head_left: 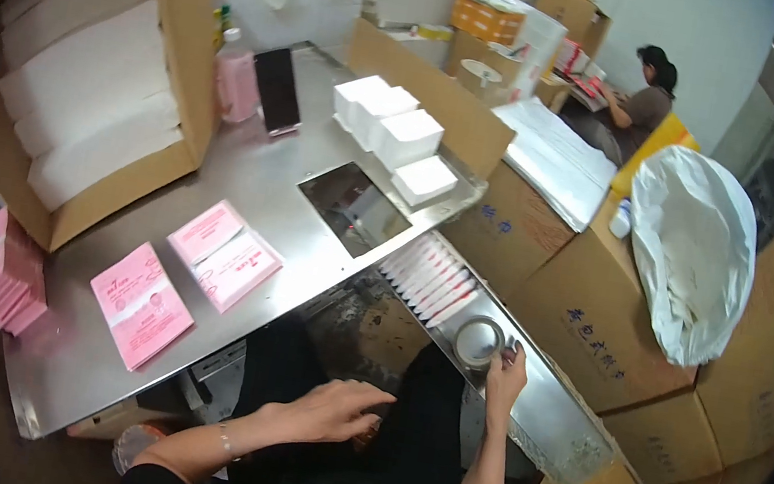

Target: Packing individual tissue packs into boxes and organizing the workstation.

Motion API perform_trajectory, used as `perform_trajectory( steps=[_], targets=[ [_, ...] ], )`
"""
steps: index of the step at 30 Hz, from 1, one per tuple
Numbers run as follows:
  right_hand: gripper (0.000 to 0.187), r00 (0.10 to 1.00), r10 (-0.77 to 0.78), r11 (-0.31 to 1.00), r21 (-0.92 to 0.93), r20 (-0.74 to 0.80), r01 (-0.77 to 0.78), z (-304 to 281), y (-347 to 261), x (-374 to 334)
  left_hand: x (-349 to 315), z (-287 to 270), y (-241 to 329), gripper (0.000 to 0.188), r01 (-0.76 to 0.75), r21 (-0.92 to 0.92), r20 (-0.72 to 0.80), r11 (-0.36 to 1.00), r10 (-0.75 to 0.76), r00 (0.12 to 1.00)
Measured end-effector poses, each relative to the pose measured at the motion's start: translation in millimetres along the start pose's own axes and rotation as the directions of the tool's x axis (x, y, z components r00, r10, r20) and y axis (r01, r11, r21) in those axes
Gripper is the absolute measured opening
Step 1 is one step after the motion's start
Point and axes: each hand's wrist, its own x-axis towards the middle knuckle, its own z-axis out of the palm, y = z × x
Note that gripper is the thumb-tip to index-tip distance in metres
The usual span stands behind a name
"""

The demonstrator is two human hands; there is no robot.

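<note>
Over my lap, my left hand (340,409) has its fingers stretched out and holds nothing. My right hand (508,371) is closed at the right edge of a round, ring-like thing with a pale rim (459,339), perhaps a tape roll. That ring lies on a long metal tray (534,399) to my right. A row of slim white packets with pink marks (427,274) fills the tray's far end. On the metal table to the left are a pink packet stack (141,306) and a second pair of pink packet stacks (225,255).
More pink packets (9,273) stand beside an open carton (93,214) of white sheets. Farther back are white paper stacks (409,137), a phone (276,91), a pink bottle (236,81) and a dark glossy panel (352,208). Cartons (590,305) and a white bag (689,250) line the right. A person (630,113) sits behind.
</note>
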Motion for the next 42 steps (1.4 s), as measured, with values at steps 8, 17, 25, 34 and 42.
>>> perform_trajectory(
  steps=[8,17,25,34,42],
  targets=[
    [0.015,0.926,-0.379,0.885,0.295,0.008,0.36,-12,-109,-12,-63,-57,42,0.032,0.312,-0.099,-0.532,0.945,-0.316,0.786],
    [0.022,0.236,-0.432,0.577,0.066,0.871,0.814,170,-263,125,-46,-54,29,0.033,0.242,-0.002,-0.595,0.97,-0.195,0.779],
    [0.034,0.15,-0.016,0.371,-0.134,0.989,0.919,207,-261,137,-51,-83,30,0.033,0.284,-0.034,-0.66,0.958,-0.235,0.714],
    [0.026,0.051,-0.517,0.384,0.178,0.855,0.906,182,-263,126,-20,-79,20,0.033,0.288,0.137,-0.828,0.948,-0.051,0.558],
    [0.019,0.639,-0.704,0.661,0.614,0.308,0.431,87,-229,101,37,-67,-40,0.044,0.724,0.515,-0.789,0.46,-0.077,0.61]
  ],
)
